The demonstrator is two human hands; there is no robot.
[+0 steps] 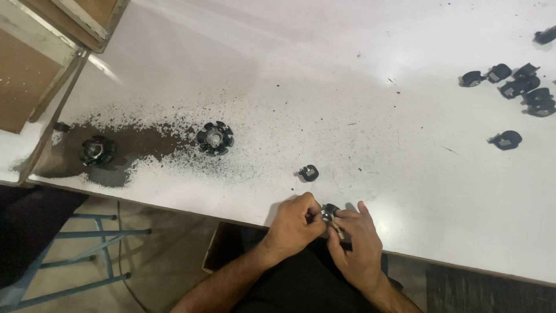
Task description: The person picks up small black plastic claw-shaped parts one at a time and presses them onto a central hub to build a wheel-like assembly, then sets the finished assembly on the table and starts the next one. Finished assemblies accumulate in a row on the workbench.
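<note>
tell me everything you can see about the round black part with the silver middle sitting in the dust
The round black part is a ring of about six dark lobes around a shiny silver centre. It looks like plastic or rubber with a metal core. It lies flat on the white table, at the edge of the dark powder patch, untouched by either hand.

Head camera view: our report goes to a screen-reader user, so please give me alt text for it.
Two bare hands, left hand and right hand, together pinch a small black part at the near edge of a white table. Another black part lies just beyond them, two round black toothed pieces sit in dark dust to the left, and more small black parts cluster at far right.
</note>
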